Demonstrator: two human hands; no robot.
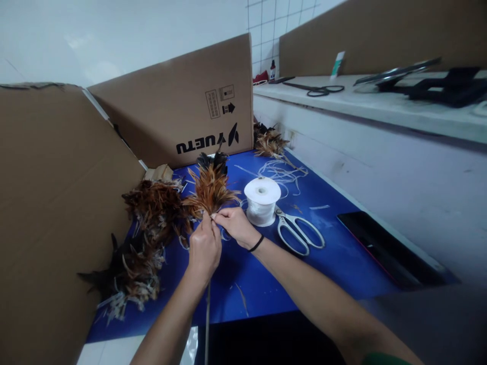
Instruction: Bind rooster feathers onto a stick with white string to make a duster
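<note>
My left hand [204, 246] is closed around the lower end of a feather duster [211, 186], whose brown and black feathers fan out above the fingers. Its thin stick [207, 314] runs down below this hand. My right hand [235, 223], with a black band at the wrist, pinches at the base of the feathers, the fingertips meeting those of the left; what lies in that pinch is too small to make out. Just right of it stands a spool of white ribbon [263, 203]. Scissors with pale handles [300, 233] lie against the spool.
Loose feather piles [152, 208] lie on the left of the blue table [262, 284]. Cardboard panels [171, 111] wall the back and left. A ribbon tangle [283, 172] and more feathers [269, 140] are behind. A phone [388, 248] lies right, below a shelf [380, 104] holding black scissors [323, 90].
</note>
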